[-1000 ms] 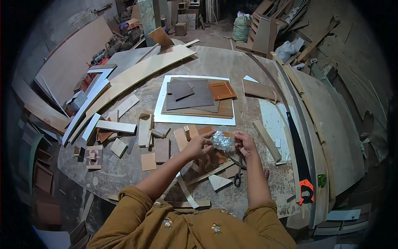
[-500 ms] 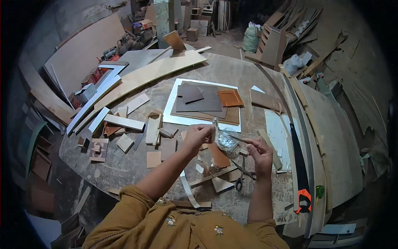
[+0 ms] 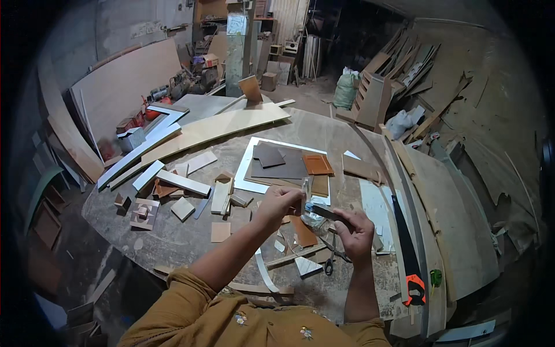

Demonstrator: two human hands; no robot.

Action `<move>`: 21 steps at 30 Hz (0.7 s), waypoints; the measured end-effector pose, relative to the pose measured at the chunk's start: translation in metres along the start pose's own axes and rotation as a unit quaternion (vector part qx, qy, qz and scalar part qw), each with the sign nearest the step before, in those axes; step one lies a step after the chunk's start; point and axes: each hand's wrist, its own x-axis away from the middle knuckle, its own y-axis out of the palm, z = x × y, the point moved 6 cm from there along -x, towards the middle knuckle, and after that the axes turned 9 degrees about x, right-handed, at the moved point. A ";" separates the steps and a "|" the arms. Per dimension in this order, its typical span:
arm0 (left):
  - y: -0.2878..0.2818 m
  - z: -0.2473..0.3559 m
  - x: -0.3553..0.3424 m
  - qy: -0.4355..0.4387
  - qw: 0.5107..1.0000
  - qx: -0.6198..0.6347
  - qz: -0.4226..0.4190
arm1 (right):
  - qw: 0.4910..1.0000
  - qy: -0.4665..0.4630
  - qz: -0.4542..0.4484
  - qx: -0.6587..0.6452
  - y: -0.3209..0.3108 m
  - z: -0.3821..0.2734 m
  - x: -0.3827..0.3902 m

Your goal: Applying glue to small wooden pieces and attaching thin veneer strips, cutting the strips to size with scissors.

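The left hand (image 3: 285, 206) is pinching a pale upright piece (image 3: 306, 186), probably steadying it, while the right hand (image 3: 355, 230) is gripping a dark strip (image 3: 327, 213) pointing toward it. A clear bag (image 3: 314, 221) is showing beneath; scissors (image 3: 329, 265) are lying nearer, a handsaw (image 3: 409, 246) farther right, seemingly leaving working room.

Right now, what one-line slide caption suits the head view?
Left hand holding a small pale piece, right hand a dark flat strip, above a table strewn with wood pieces.
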 end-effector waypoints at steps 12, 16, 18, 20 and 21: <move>0.010 0.022 0.041 0.053 0.997 0.016 -0.056 | 0.984 0.111 -0.050 -0.134 -0.007 -0.036 0.022; 0.012 0.025 0.050 0.045 0.996 0.043 -0.063 | 0.989 0.100 -0.034 -0.105 -0.011 -0.046 0.027; 0.015 0.030 0.056 0.054 0.996 0.043 -0.050 | 0.985 0.119 -0.035 -0.121 -0.012 -0.050 0.032; 0.009 0.030 0.056 0.064 0.996 0.045 -0.052 | 0.982 0.138 -0.029 -0.123 -0.014 -0.063 0.034; 0.008 0.029 0.057 0.059 0.996 0.044 -0.048 | 0.981 0.138 -0.029 -0.131 -0.014 -0.067 0.035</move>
